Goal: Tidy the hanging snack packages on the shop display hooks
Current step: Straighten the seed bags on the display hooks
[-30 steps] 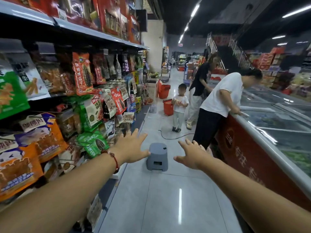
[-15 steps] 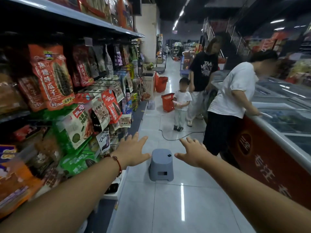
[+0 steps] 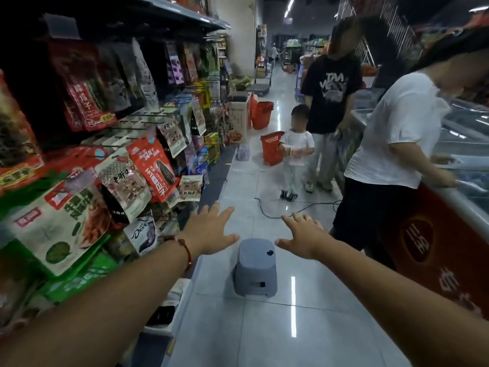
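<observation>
While both arms reach forward down the aisle, neither hand has anything in it: the left hand [image 3: 211, 230] is spread flat with fingers straight, near the lower snack packets, and the right hand [image 3: 304, 238] is open too, out over the floor. The hanging snack packages [image 3: 148, 170] fill the hooks on the left, several tilted and overlapping, a red packet [image 3: 153, 168] lying askew across its neighbours. To do this step well, I judge the left hand should move further left to the nearest crooked packet, steady it by its lower edge and square it on its hook, with the right hand coming across to hold the row behind. A grey plastic stool [image 3: 255, 268] stands on the glossy tiled floor [image 3: 264, 335] just beyond the hands, worth stepping round. Far along, a child beside a red basket [image 3: 271, 147] and two adults stand by the chest freezer [image 3: 449, 207] on the right.
</observation>
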